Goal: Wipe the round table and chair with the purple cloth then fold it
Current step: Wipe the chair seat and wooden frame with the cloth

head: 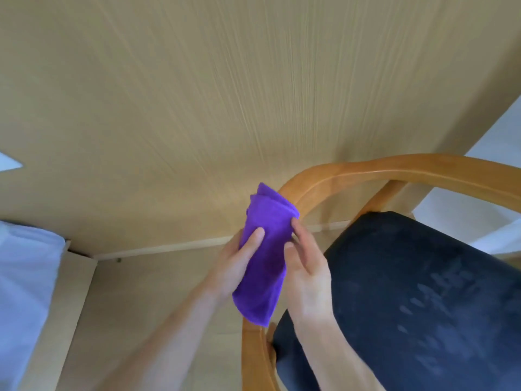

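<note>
I hold the cloth [263, 249] in the air between my hands: left hand [234, 266] gripping its left edge, thumb across the front, right hand [306, 269] pinching the right. Its long axis runs up and away from me, beside the chair [394, 170] on my right, so I judge the next fold brings the far end toward me.

Two hands, the left hand [235, 266] and right hand [306, 266], one purple cloth [263, 255], and one chair [394, 176] at three o'clock, one white pillow [25, 277] at nine.
</note>
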The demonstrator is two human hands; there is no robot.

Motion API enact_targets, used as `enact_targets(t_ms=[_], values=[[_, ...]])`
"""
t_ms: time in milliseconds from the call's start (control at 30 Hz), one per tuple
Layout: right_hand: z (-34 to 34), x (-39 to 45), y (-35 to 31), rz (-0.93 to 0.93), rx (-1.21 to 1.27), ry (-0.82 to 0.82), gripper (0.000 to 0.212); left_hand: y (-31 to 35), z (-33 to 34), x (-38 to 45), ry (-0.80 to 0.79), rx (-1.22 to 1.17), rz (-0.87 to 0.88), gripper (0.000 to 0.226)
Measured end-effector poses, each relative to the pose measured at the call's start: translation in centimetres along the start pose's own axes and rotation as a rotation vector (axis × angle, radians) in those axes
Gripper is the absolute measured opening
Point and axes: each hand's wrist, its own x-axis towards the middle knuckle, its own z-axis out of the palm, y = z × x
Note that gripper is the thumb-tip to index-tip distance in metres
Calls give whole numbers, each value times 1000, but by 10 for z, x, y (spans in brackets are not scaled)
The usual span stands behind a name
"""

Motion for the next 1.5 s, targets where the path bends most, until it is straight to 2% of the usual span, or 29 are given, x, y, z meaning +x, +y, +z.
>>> enact_targets(t_ms=[100,267,367,433,500,600,700,800,867,967,1067,1133,1200,1300,1367,1433,1500], values=[[16,-18,6,-4,-66,-43,50,-5,-1,-16,-51,-59,-9,40],[23,5,2,97,47,0,49,37,7,14,-1,123,205,39],[26,32,-5,113,134,41,59,79,14,60,-173,209,243,36],[28,46,-10,132,177,102,65,99,20,88,-322,173,159,58],[33,51,-14,133,125,140,67,102,22,105,-393,121,34,63],[43,45,-15,138,27,172,72,92,19,109,-375,-18,-113,50],[50,31,-11,159,-26,196,70,73,9,96,-374,-80,-199,55],[58,15,-6,161,-21,220,56,50,-4,79,-348,-85,-237,65],[63,4,-3,143,37,239,48,33,-9,63,-300,-68,-175,70],[66,-8,-6,138,238,256,41,21,-14,34,-177,39,3,56],[64,-10,-12,242,482,304,32,29,-12,16,-110,201,230,38],[56,-3,-19,304,628,360,37,49,-3,27,-79,364,422,43],[47,13,-24,282,716,387,39,72,16,55,-84,597,562,54],[34,42,-38,248,706,414,43,110,39,110,-137,752,586,63],[24,62,-43,243,654,422,52,125,52,140,-92,781,578,58],[12,77,-47,257,632,418,57,127,60,141,-81,844,538,44],[-1,83,-44,262,620,393,58,116,58,122,-161,947,476,52]])
